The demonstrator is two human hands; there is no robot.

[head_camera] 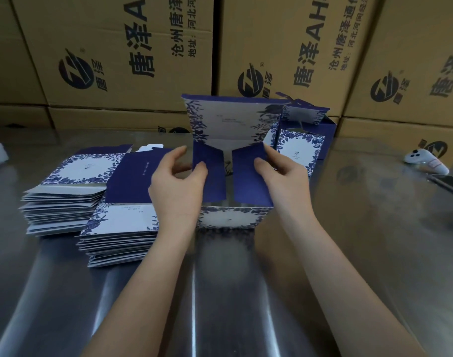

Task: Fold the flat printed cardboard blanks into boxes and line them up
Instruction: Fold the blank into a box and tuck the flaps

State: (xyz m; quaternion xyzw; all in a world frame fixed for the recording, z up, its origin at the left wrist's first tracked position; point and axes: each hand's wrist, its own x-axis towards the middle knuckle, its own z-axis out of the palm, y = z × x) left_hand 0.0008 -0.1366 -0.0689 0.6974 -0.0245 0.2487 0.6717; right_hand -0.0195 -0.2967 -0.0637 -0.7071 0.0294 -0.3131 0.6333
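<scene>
The left hand point(179, 181) is pinching the left flap point(211, 176) of the half-made box point(233, 219), with its thumb on the front of the flap near the top edge. The right hand point(284, 173) is pinching the right flap point(248, 176) the same way. Both dark blue flaps are leaning in over the open box, and a thin gap is showing between their inner edges. The box is sitting in the middle of the shiny table point(220, 292), and its tall lid point(230, 119) is standing up at the back.

Two piles of flat blanks are lying to the left. The near pile point(122, 235) is sitting just beside the box, but the left arm is hiding whether they touch. The far pile point(65, 197) is lying further left. A finished box point(300, 149) is standing behind and to the right, very close to the right hand's fingers.

A wide strip of table is showing between the two arms. More table is showing on the right, as far as a white gadget point(426, 161) and a dark phone point(449, 182) near the edge. Big brown cartons point(117, 47) are standing like a wall along the back.
</scene>
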